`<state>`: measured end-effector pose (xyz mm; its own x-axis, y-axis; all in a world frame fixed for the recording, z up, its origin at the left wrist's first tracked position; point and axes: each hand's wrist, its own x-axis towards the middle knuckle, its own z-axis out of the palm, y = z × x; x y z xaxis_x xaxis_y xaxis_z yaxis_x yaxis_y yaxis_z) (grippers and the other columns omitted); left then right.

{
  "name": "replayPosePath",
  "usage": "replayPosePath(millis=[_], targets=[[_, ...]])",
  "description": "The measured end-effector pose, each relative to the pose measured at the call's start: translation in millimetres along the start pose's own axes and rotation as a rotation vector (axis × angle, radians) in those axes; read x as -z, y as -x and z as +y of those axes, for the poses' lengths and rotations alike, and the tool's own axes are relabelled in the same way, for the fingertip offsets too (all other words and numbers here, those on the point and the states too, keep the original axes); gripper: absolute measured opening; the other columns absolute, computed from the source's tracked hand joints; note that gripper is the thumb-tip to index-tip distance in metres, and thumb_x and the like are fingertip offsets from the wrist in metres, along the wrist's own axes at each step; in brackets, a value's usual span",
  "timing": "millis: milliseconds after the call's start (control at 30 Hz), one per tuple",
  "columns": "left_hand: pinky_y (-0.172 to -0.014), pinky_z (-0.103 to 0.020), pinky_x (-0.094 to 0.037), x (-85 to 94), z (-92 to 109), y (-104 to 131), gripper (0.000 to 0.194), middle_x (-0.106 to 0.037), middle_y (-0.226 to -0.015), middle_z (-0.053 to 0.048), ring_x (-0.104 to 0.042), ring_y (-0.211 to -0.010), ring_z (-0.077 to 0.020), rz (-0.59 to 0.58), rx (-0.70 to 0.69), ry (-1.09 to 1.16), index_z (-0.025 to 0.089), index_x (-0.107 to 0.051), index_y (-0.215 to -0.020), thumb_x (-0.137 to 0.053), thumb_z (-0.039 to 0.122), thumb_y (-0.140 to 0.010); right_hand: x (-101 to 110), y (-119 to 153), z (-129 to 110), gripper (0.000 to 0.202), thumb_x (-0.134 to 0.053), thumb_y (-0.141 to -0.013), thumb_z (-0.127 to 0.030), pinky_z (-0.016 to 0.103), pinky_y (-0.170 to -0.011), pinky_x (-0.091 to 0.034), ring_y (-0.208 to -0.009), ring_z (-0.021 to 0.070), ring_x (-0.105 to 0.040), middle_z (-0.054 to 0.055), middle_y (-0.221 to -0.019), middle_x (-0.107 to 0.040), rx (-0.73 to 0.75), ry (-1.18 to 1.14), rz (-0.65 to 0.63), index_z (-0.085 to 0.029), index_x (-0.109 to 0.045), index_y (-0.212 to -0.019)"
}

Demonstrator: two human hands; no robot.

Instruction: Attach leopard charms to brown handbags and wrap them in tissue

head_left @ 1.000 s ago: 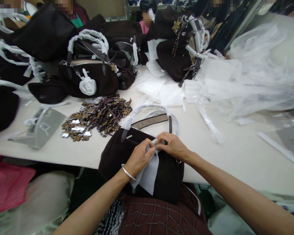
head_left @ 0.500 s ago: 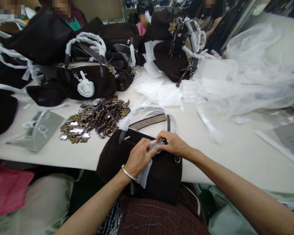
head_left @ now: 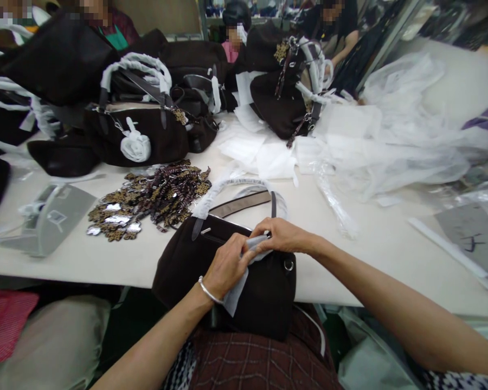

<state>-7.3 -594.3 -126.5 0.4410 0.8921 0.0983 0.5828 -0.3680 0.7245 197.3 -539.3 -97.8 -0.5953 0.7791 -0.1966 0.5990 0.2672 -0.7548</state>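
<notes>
Fingertips of left hand [head_left: 226, 266] and right hand [head_left: 285, 235], nearly meeting at centre, both curled tight and pinching white tissue [head_left: 236, 292]. Tissue directly between and beneath the fingers, with long axis on a diagonal: from upper end at right thumb and forefinger, down and leftward beneath left palm, to a loose pointed tail below. Right hand nearer the upper end, with wrist to the right; left hand nearer the tail, with silver bangle [head_left: 210, 291] at the wrist. Inner face of the fold, and anything enclosed there, hidden by the fingers: impossible to tell. Immediately behind the tissue, dark brown handbag [head_left: 268, 298], with long axis from left to right, top edge sloping down toward the right, and lower part against checked apron [head_left: 260, 360]. Just beyond right knuckles, leather handle tab [head_left: 273, 205]; below the same hand, metal ring [head_left: 288, 265], apart from the fingers. Past the top edge, wrapped handles [head_left: 212, 196] in an arch away from both hands. Farther out on pale table [head_left: 382, 233]: pile of charms [head_left: 166, 195] to the far left, loose white sheets [head_left: 276, 160] straight ahead.
</notes>
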Motion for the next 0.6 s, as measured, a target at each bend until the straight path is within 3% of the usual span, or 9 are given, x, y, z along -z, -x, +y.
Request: replayPosePath(millis=[200,400,533,600], targets=[[-0.071,-0.028,-0.044,0.3,-2.6,-10.4,0.032,-0.066,-0.088,-0.002,-0.064,-0.08,-0.0207,-0.041,0.225,0.167,0.02,-0.053,-0.105,-0.06,0.043,-0.084,-12.4,1.0,10.5,0.022,-0.074,-0.072,-0.021,0.022,-0.069,-0.043,-0.076,0.0137,-0.063,-0.002,-0.083,-0.07,0.043,-0.066,0.059,-0.018,-0.071,-0.093],[-0.076,-0.027,-0.045,15.3,1.0,-12.6,0.03,-0.071,-0.09,0.0,-0.065,-0.087,-0.0233,-0.263,0.228,0.194,0.022,-0.066,-0.097,-0.055,0.047,-0.084,-16.8,5.4,12.1,0.025,-0.074,-0.076,-0.035,0.022,-0.075,-0.043,-0.081,0.0142,-0.064,-0.002,-0.085,-0.07,0.104,0.043,0.089,-0.02,-0.07,-0.096],[-0.075,-0.028,-0.049,8.7,-18.0,-15.1,0.038,-0.07,-0.085,0.001,-0.065,-0.085,-0.0248,-0.327,0.25,0.235,0.023,-0.065,-0.095,-0.057,0.057,-0.08,-15.5,1.8,11.9,0.034,-0.064,-0.083,-0.048,0.021,-0.079,-0.043,-0.09,0.0131,-0.065,-0.003,-0.098,-0.071,0.174,0.19,0.048,-0.023,-0.066,-0.106],[-0.075,-0.03,-0.052,3.2,-27.7,-20.2,0.044,-0.07,-0.082,0.001,-0.065,-0.083,-0.0266,-0.328,0.254,0.291,0.023,-0.065,-0.089,-0.059,0.063,-0.075,-13.0,1.4,10.2,0.042,-0.061,-0.085,-0.051,0.024,-0.084,-0.042,-0.097,0.0145,-0.063,-0.001,-0.107,-0.069,0.207,0.32,0.087,-0.024,-0.06,-0.117]])
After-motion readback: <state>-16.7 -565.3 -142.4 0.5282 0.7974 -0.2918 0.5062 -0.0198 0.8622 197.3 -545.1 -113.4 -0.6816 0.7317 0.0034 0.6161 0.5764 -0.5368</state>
